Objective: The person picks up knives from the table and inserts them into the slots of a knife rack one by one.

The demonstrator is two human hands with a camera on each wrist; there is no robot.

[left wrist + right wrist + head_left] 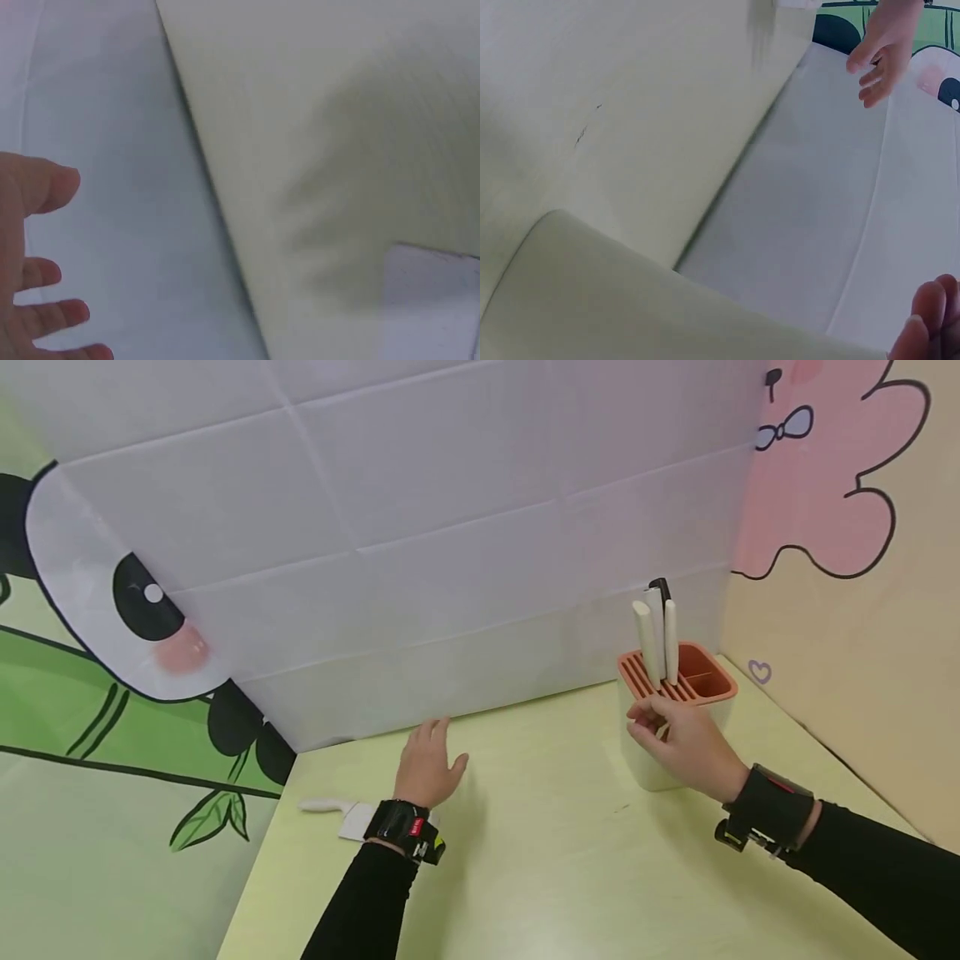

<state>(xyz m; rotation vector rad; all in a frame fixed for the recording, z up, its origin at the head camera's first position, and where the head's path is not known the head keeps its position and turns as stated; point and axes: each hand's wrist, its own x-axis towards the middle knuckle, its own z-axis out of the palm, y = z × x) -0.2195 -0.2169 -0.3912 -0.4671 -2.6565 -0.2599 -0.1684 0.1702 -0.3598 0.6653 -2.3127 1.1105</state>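
My left hand (429, 764) hovers over the table with fingers spread and straight, holding nothing. Under its wrist a cleaver with a pale handle (322, 806) lies flat, partly hidden by the wrist strap; its pale blade (431, 304) shows at the lower right of the left wrist view. My right hand (686, 743) is in front of a white knife holder (637, 752) with an orange slotted top. Its fingers are loosely bent toward the thumb, with nothing seen between them. Several handles, white ones (645, 631) and a black one (661, 585), stand up from the slots.
The pale yellow table (540, 860) meets a light grey back wall (465, 568). Cartoon-printed walls stand at both sides, with a pink figure (825, 485) on the right one. The holder stands near the table's back right corner.
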